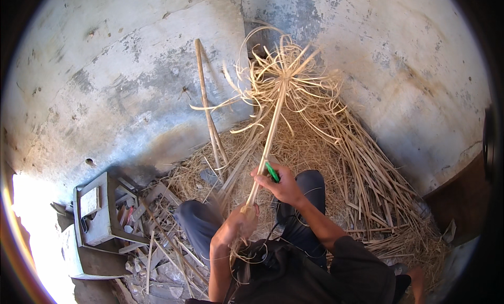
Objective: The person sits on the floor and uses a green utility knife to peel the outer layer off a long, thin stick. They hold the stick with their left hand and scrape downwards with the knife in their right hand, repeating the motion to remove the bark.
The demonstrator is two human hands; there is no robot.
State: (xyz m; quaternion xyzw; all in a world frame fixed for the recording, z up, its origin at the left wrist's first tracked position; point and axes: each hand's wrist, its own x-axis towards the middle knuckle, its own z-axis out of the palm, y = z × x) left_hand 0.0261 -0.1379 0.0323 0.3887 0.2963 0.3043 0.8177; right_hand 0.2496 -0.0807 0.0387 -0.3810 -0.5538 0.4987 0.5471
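Note:
A long pale wooden or bamboo stick (274,124) slants up and away from my lap. Its far end flares into a big tuft of thin curled strips (286,75). My left hand (239,223) is closed round the near end of the stick, low between my knees, and looks slightly blurred. Farther along the stick, my right hand (284,186) is closed on a small green tool (272,171), with its fingertips against the stick. Only the green part of the tool shows, and I cannot tell whether it has a blade.
Long split strips (362,167) are heaped along the right wall over fine shavings (294,141). Two poles (202,86) lean on the left wall. A battered box-like frame (102,212) stands at left among scraps. A dark brown panel (459,196) is at far right.

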